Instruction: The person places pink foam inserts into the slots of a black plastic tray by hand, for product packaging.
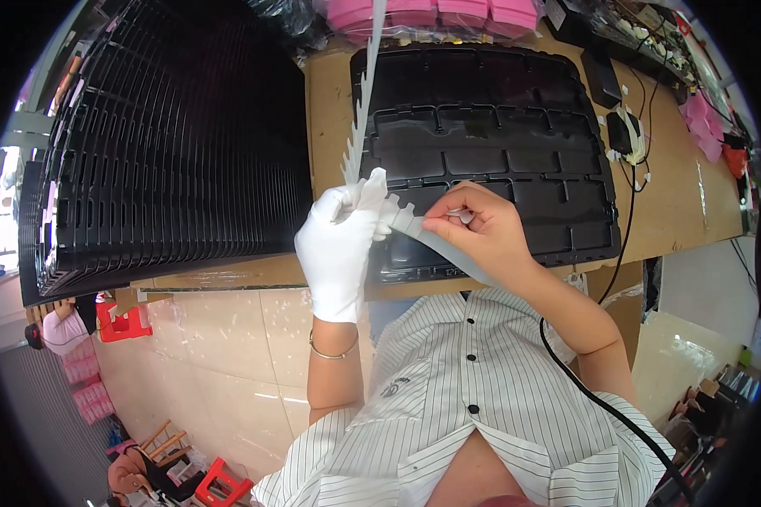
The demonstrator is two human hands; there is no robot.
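Note:
A long, pale translucent strip [361,127] with a row of teeth along one edge runs up past the top of the picture. My left hand [334,245], in a white glove, is closed around it. From there the strip's lower part curves down to the right, under my right wrist. My bare right hand [482,228] pinches at the toothed edge of this lower part with thumb and forefinger; a small whitish bit shows among its fingers. Beneath both hands lies a black plastic tray [482,135] with shallow raised compartments. My left palm is hidden.
A tall stack of slotted black trays [177,144] stands at the left of the brown table [676,203]. Pink pieces [431,13] in clear film lie at the back. Black cables [638,169] trail at the right, one across my shirt. Red stools [224,482] stand on the floor.

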